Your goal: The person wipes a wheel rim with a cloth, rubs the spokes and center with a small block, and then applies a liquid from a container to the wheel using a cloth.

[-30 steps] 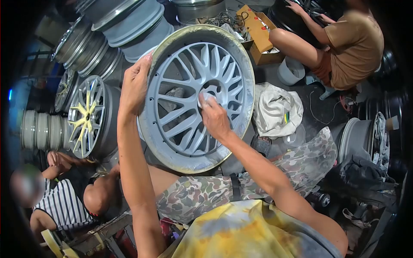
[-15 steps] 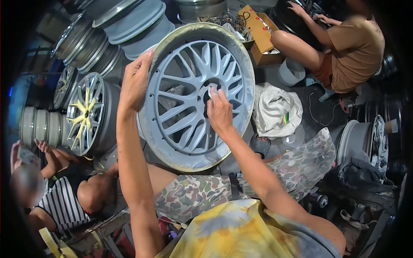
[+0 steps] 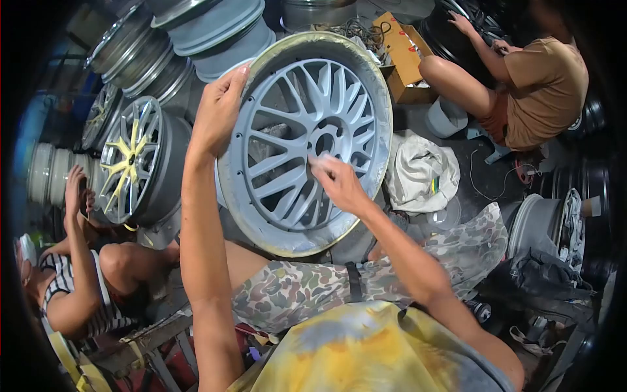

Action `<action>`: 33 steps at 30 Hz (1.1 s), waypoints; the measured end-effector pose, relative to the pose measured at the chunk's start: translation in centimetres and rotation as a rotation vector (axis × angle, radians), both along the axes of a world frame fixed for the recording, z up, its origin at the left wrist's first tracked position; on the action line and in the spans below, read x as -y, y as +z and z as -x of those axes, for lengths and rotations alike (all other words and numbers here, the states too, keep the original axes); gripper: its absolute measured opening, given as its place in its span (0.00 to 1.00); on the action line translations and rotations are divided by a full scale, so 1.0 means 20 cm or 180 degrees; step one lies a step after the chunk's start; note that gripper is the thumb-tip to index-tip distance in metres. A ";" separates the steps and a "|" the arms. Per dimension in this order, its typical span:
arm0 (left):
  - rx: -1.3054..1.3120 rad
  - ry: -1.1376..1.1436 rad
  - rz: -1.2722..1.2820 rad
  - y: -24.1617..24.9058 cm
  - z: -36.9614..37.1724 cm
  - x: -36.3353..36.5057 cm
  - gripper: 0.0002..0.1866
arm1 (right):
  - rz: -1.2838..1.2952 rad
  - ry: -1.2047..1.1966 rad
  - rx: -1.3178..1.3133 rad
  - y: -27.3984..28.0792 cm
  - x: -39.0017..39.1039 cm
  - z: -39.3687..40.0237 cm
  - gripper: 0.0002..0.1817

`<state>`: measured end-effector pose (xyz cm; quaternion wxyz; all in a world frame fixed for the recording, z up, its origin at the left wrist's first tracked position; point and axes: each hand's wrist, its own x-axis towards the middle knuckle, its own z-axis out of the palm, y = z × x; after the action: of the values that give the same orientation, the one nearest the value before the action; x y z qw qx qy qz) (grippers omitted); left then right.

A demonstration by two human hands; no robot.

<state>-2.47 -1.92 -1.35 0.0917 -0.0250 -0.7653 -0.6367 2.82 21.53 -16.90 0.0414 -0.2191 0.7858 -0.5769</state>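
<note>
Rim in left grip, crumpled cloth beside, bucket and box beyond

One grey spoked wheel occupies the centre, and with it the wearer's two hands: one left hand, one right hand. One wheel with yellow spokes stands at nine o'clock, one other wheel at three. At least two grey barrels are stacked at eleven o'clock, at least three silver barrels at ten. Co-workers number two: one person in brown at two o'clock, one person in stripes at eight. One cardboard box sits at one o'clock, one bucket at two, one white cloth bundle between two and three.
</note>
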 end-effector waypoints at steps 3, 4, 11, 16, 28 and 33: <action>0.0054 0.0032 -0.0001 0.00 0.00 0.01 0.24 | -0.1277 0.0697 -0.1230 -0.18 -0.26 0.03 0.19; 0.0079 0.0000 -0.0008 -0.01 0.00 0.02 0.24 | -0.1272 0.0693 -0.1234 -0.17 -0.33 0.08 0.19; 0.0087 -0.0043 -0.0001 0.00 -0.01 0.01 0.25 | -0.1339 -0.0052 -0.2075 -0.04 -0.18 0.20 0.22; -0.0082 -0.0026 0.0057 -0.02 0.01 0.02 0.25 | -0.1723 0.0856 -0.2330 -0.21 -0.29 0.11 0.27; -0.0011 -0.0015 -0.0021 0.02 0.00 -0.01 0.24 | -0.1039 0.0646 -0.1887 -0.13 -0.19 0.12 0.26; -0.0048 0.0011 0.0001 0.01 -0.01 -0.03 0.24 | -0.2446 0.1201 -0.2544 -0.17 -0.51 0.34 0.29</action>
<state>-2.26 -1.35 -1.09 0.0987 -0.0284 -0.7647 -0.6361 -4.03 31.65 -20.27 -0.0797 -0.5251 0.8407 -0.1057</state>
